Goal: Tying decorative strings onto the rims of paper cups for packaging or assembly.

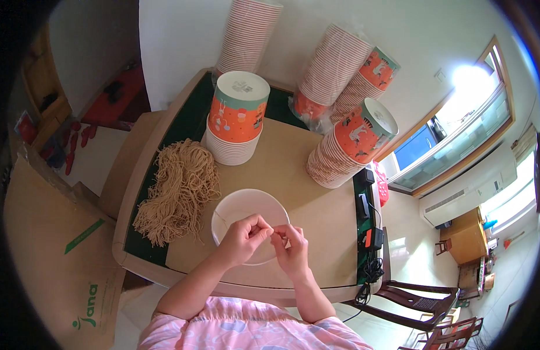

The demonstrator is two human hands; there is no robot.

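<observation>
Over a white paper bucket point(223, 205) at the table's front, my two hands meet fingertip to fingertip. My left hand point(246, 238) is closed in a pinch above the bucket's opening, and my right hand point(292, 251) pinches beside it at the right rim. A thin tan string point(221, 219) crosses the inside of the bucket towards my left hand. Its end seems to lie between my fingertips, though the fingers cover most of it. Left of the bucket lies a loose heap of cut tan strings point(179, 192).
Behind the bucket stands a stack of orange-and-green printed buckets point(238, 119), upside down. Another leaning stack point(354, 143) is to the right, with plastic-wrapped stacks point(334, 70) against the wall. Chargers and cables point(372, 239) line the right edge. A cardboard box point(60, 251) stands left.
</observation>
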